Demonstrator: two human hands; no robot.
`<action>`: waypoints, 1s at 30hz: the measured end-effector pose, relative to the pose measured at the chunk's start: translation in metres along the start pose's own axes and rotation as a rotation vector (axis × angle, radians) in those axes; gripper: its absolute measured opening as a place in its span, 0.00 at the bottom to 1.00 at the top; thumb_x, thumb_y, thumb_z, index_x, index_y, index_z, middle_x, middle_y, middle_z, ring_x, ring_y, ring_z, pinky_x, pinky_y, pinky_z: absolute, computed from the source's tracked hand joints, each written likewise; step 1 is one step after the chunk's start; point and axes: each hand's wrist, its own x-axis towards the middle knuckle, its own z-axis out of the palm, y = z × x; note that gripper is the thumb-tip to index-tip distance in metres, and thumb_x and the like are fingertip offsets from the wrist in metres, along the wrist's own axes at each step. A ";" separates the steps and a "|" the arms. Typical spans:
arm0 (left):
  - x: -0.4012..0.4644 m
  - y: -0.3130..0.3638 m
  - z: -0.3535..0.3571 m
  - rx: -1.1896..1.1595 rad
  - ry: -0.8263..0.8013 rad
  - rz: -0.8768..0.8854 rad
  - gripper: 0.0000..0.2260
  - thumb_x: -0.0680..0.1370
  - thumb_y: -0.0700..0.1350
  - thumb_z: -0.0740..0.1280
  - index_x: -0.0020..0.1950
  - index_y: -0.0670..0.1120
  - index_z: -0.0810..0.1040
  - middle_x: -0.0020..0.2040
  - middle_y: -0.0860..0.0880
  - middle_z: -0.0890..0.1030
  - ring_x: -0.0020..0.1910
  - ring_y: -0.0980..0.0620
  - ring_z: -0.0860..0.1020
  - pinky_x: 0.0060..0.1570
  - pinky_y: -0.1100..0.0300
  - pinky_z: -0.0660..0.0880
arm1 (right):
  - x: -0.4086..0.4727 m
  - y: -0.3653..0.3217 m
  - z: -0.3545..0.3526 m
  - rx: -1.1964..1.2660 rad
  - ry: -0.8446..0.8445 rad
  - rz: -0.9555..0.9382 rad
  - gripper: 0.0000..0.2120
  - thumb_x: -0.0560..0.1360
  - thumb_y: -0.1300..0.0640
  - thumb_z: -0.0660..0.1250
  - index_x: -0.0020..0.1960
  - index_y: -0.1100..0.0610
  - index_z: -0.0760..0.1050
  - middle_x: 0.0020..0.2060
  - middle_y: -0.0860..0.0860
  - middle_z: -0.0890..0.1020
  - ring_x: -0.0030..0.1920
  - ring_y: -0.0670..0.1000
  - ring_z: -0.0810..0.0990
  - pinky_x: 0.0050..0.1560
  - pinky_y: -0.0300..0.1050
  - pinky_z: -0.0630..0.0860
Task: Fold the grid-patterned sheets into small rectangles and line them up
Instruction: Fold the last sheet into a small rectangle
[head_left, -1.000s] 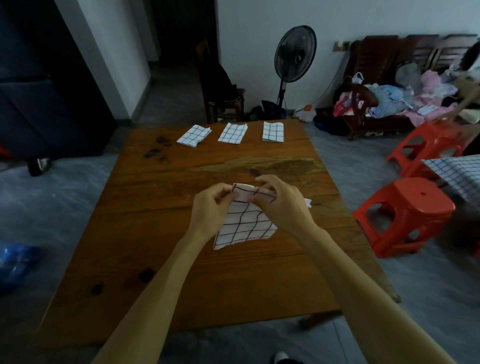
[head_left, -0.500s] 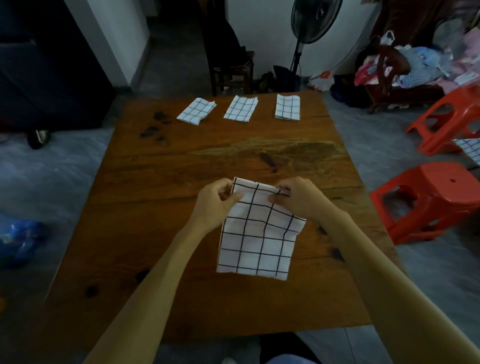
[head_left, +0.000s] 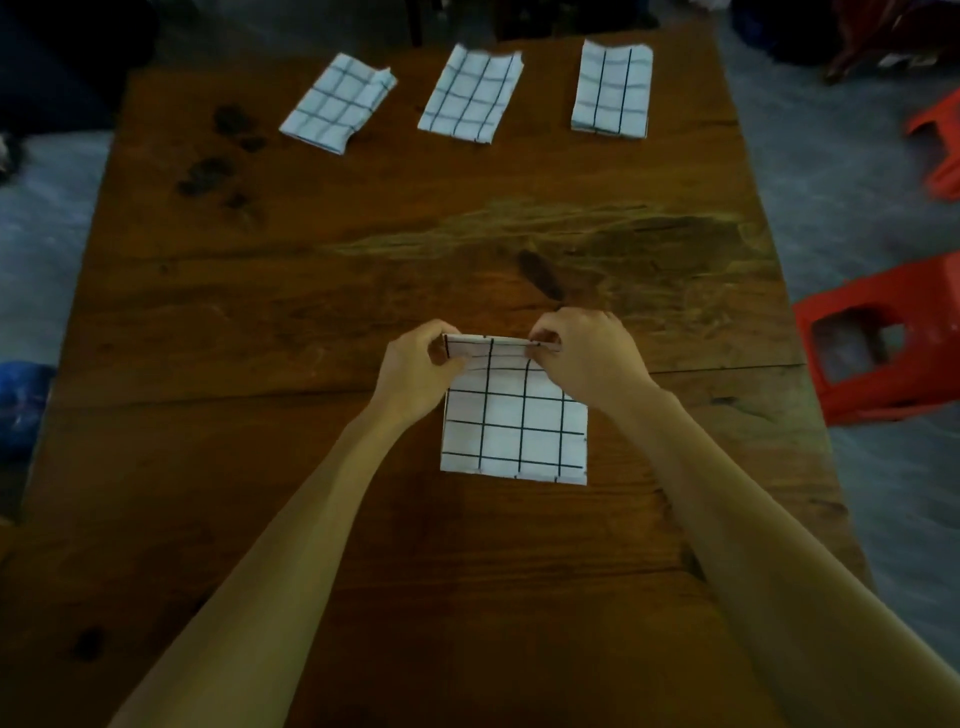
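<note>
White grid-patterned sheet (head_left: 511, 426) lies flat (far edge pinched).

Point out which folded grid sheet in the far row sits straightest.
The rightmost folded sheet: its edges run square to the table, while the middle and left ones lie slanted.

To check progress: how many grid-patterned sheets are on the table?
4. Three folded sheets at the far edge: left, middle, right. A fourth sheet lies near, pinched by both hands.

Pretty dim, warm-toned shot with soft, faint shadows. Edges bow from the wide lens, and the red stool (head_left: 878, 353) at 3 o'clock looks smeared.
</note>
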 end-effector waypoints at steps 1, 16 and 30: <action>0.002 -0.003 0.003 0.006 -0.008 0.002 0.06 0.76 0.43 0.70 0.50 0.51 0.77 0.47 0.55 0.79 0.45 0.58 0.77 0.43 0.70 0.69 | 0.001 0.003 0.002 0.018 -0.020 0.006 0.08 0.77 0.48 0.66 0.53 0.50 0.79 0.47 0.46 0.80 0.47 0.48 0.77 0.55 0.48 0.72; -0.029 -0.030 0.011 0.366 -0.172 0.098 0.18 0.75 0.33 0.64 0.62 0.48 0.77 0.61 0.49 0.78 0.62 0.50 0.73 0.63 0.53 0.69 | -0.059 -0.007 0.043 -0.067 -0.482 0.121 0.23 0.71 0.36 0.68 0.61 0.46 0.73 0.58 0.48 0.77 0.57 0.51 0.76 0.57 0.50 0.75; -0.041 -0.036 0.017 0.521 -0.160 0.135 0.16 0.81 0.39 0.59 0.68 0.49 0.73 0.67 0.49 0.74 0.66 0.50 0.68 0.67 0.51 0.62 | -0.051 -0.013 0.094 -0.102 -0.251 0.024 0.29 0.83 0.46 0.51 0.79 0.55 0.46 0.79 0.55 0.46 0.78 0.55 0.41 0.76 0.52 0.42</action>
